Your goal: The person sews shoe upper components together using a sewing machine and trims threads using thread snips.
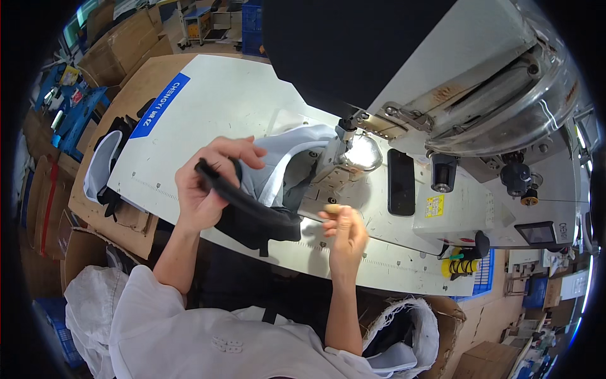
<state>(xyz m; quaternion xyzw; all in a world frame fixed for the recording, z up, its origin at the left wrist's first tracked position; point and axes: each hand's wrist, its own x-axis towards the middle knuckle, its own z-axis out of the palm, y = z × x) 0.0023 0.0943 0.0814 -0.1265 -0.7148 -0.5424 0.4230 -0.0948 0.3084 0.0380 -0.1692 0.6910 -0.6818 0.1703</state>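
Note:
My left hand [211, 180] grips a black, grey and white sewn fabric piece [252, 211], cap-like in shape, by its thick black edge. Some of its fingers stretch out over the piece. The white curved part [300, 140] reaches under the sewing machine's head, beside the needle area [346, 136]. To the right of the piece, my right hand [346, 237] is closed, thumb pressed toward the curled fingers, slightly blurred. A tan covering or small tan thing shows at a fingertip; what the fingers hold, if anything, cannot be made out.
The large sewing machine [480, 82] overhangs the white table [227, 82]. A black phone [401, 183] lies right of the needle. Similar black and white pieces [104, 164] lie at the left. A white sack [420, 335] holding pieces stands near my right elbow.

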